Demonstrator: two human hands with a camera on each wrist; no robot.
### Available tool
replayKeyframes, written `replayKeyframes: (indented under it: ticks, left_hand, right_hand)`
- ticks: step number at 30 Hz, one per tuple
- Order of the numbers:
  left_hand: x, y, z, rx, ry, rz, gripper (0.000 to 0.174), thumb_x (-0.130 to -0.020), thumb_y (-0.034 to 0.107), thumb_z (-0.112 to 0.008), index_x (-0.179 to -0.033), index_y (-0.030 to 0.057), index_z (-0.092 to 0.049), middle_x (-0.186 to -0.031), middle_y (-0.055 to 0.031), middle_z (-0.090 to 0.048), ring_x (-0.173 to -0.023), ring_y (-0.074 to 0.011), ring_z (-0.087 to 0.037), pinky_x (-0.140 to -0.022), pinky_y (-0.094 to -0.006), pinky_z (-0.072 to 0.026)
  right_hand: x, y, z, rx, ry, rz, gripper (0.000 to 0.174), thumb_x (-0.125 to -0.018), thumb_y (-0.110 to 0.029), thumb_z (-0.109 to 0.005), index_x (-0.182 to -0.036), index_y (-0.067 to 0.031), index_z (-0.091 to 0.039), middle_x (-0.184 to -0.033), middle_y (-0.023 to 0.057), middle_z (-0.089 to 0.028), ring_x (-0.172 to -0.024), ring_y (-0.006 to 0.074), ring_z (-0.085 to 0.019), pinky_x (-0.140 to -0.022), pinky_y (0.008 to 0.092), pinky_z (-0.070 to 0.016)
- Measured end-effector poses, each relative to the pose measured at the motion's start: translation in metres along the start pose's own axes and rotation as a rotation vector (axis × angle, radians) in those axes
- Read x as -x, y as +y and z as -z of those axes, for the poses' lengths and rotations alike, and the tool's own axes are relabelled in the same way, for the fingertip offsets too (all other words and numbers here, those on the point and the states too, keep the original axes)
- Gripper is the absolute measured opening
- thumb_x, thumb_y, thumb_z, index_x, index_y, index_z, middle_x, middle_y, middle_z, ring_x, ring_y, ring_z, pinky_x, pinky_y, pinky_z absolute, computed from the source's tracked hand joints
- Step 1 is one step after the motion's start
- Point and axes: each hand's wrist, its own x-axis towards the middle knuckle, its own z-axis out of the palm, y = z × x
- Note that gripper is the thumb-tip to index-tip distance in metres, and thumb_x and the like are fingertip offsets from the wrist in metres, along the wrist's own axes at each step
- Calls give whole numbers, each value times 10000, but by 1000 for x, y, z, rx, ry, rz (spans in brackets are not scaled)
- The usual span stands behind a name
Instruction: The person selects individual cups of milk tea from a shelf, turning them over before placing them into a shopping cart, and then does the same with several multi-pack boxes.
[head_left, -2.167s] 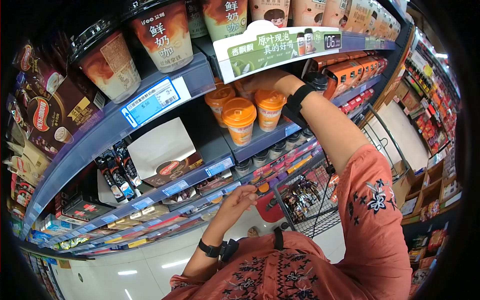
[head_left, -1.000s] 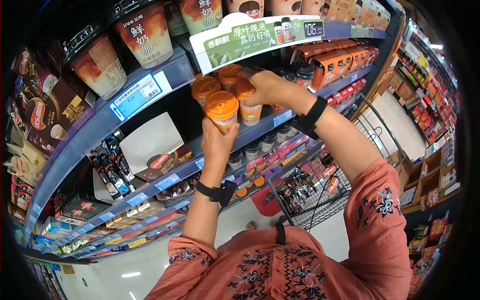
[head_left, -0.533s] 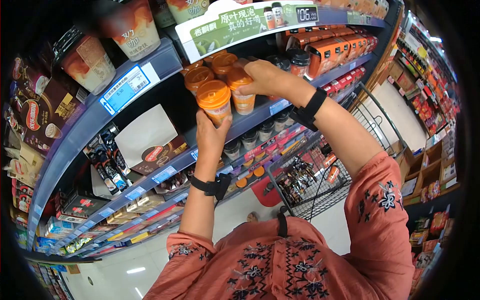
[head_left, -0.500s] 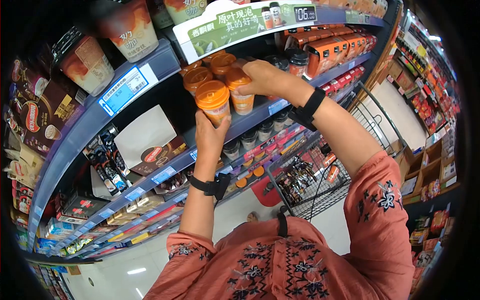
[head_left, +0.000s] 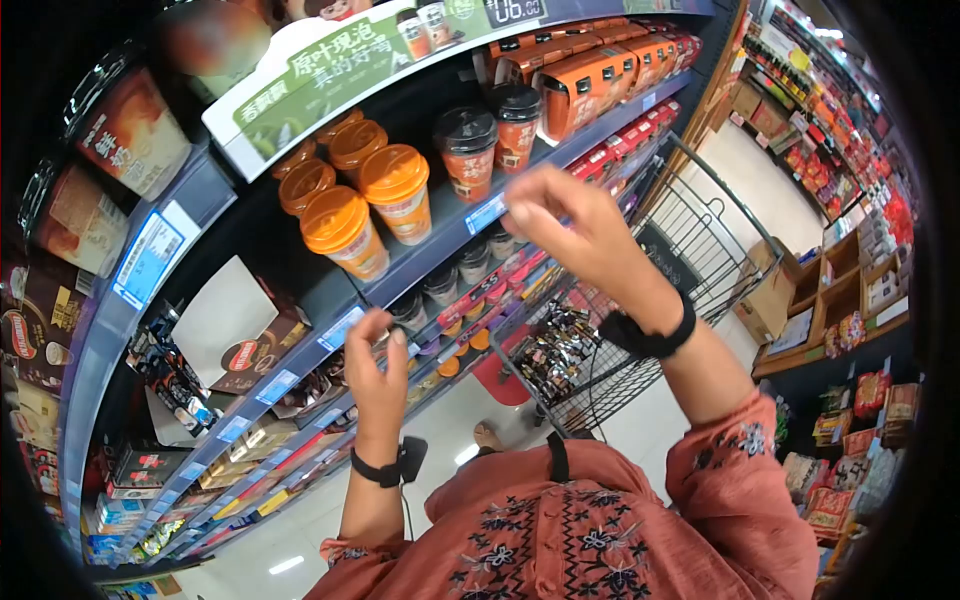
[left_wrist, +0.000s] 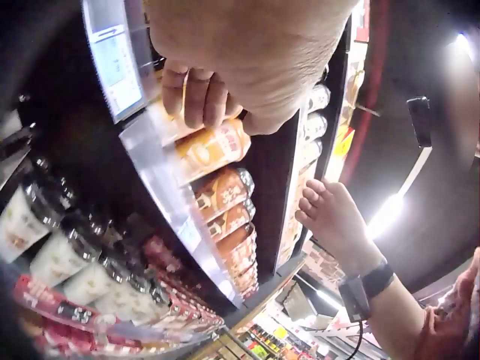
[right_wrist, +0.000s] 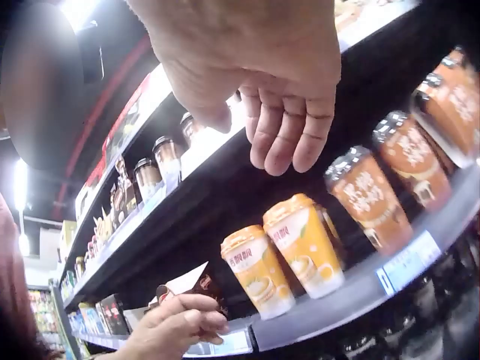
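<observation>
- Two bare hands, both empty, a black strap on each wrist; below them, a coral top [head_left: 560, 530] with dark floral embroidery.
- Left hand [head_left: 378, 375] — open, fingers loosely bent, just in front of the shelf edge, below the orange-lidded cups.
- Right hand [head_left: 575, 235] — open, fingers relaxed and slightly curved, in front of the shelf, near the black-lidded cups, touching none.
- Shopping cart [head_left: 668, 255] beside the person, lower right of the right hand; dark shiny packets [head_left: 560, 355] inside.
- Orange-lidded cups [head_left: 343, 232], upright, grouped on the middle shelf [head_left: 400, 270]: two yellow-orange ones at the front edge, others close behind.
- Black-lidded cups [head_left: 466, 155], orange-brown, stand on the same shelf to the right; orange cup multipacks [head_left: 590, 90] beyond.
- Brown carton [head_left: 240, 355] with a raised white flap, left of the cups, lower.
- Green-and-white promotional sign [head_left: 320, 75] on the shelf above; display at its right end reads 06.00.
- Wooden display bins [head_left: 845, 275] across the aisle, far right.
</observation>
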Motion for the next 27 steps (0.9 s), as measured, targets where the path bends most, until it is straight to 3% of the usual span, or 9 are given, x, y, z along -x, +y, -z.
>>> replayKeyframes:
  ticks: [3, 6, 12, 15, 16, 19, 21, 23, 27]
  left_hand:
    - [37, -21, -33, 122, -199, 183, 318, -950, 103, -674, -1235, 1, -575, -1068, -132, -693, -960, -192, -667, -865, -333, -531]
    - [63, -13, -66, 97, -340, 267, 320, -962, 131, -674, -1243, 10, -581, -1067, -100, -683, -952, -156, -641, -868, -316, -528]
    - [85, 33, -149, 48, -458, 398, 361, -960, 205, -692, -1241, 6, -584, -1058, -117, -689, -976, -185, -661, -864, -318, -530]
    - [91, 58, -189, 40, -621, 438, 366, -964, 211, -690, -1247, 6, -582, -1057, -122, -696, -980, -183, -664, -857, -320, -531]
    - [94, 65, -200, 11, -691, 446, 415, -961, 270, -693, -1256, 3, -578, -1051, -140, -700, -976, -214, -679, -849, -334, -533]
    - [115, 77, -230, -174, -906, 387, 474, -951, 333, -692, -1266, 0, -574, -1061, -157, -699, -972, -259, -689, -852, -359, -536]
    - [127, 91, -243, -203, -998, 450, 494, -943, 361, -689, -1272, 10, -578, -1101, -174, -700, -1017, -296, -684, -881, -385, -533]
    - [143, 97, -255, -194, -983, 500, 495, -944, 365, -689, -1273, 12, -579, -1124, -185, -700, -1046, -306, -680, -897, -385, -530]
    - [149, 105, -269, -190, -1025, 599, 511, -942, 369, -692, -1292, 15, -577, -1142, -211, -697, -1072, -312, -680, -913, -389, -528]
  right_hand:
    - [57, 29, 22, -191, -49, -403, 210, -968, -204, -654, -1036, -6, -635, -839, 14, -658, -766, 57, -614, -687, 248, -501]
    - [112, 76, 40, -346, -120, -616, 256, -961, -240, -671, -1067, -9, -639, -842, 37, -666, -777, 85, -622, -704, 260, -506]
    - [184, 127, 103, -124, -478, -632, 349, -942, -318, -687, -1139, -34, -636, -841, 67, -665, -788, 163, -631, -730, 318, -511]
    - [207, 152, 139, -196, -469, -704, 356, -938, -331, -691, -1138, -42, -638, -827, 70, -657, -785, 166, -623, -715, 327, -502]
    - [217, 168, 150, -186, -472, -723, 360, -940, -344, -688, -1128, -41, -637, -841, 66, -645, -789, 161, -615, -707, 332, -496]
    - [248, 220, 187, -74, -443, -609, 318, -952, -314, -671, -1113, -43, -632, -836, 48, -630, -781, 152, -610, -694, 327, -489]
    - [260, 248, 216, -230, -384, -623, 313, -969, -262, -635, -1204, -55, -627, -936, 47, -684, -788, 109, -644, -705, 277, -521]
    - [258, 251, 248, -431, -131, -833, 279, -982, -232, -593, -1196, -56, -626, -958, 43, -691, -789, 105, -662, -695, 264, -540]
    - [234, 261, 305, -447, 317, -950, 249, -979, -186, -552, -1157, -21, -606, -997, 87, -703, -804, 151, -685, -713, 288, -568]
